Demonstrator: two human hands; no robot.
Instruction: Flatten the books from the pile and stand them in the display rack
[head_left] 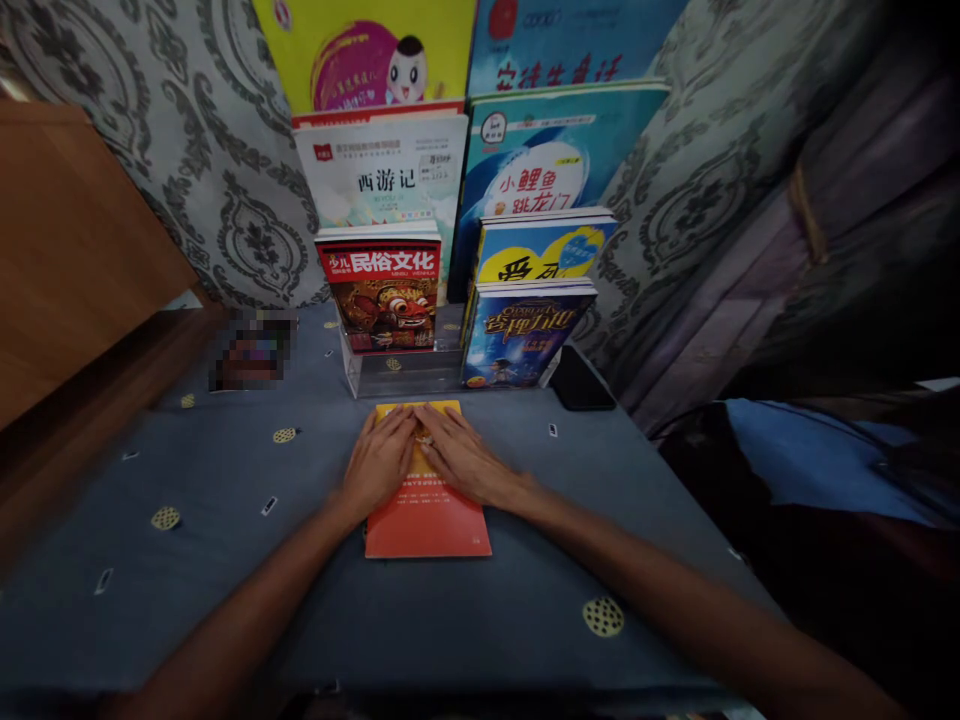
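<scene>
you are pressing both of your hands flat on one orange book [427, 520] that is lying on the grey cloth [225, 560] in front of you. your left hand [381, 462] is lying open on the left half of the book, fingers stretched out, palm down. your right hand [465, 460] is lying open on the right half, the same way. neither hand is gripping anything; they are just resting on the cover, and the two sets of fingertips are nearly touching in the middle, near the top edge of the book.

right behind the book, one clear stand [405, 372] is holding six more books in two rows of three. the front left one is red [384, 295], and the front right one is dark blue [525, 335]. one black phone [581, 380] is lying on the cloth just beside the blue book. a patterned curtain [225, 180] is hanging behind it all.
</scene>
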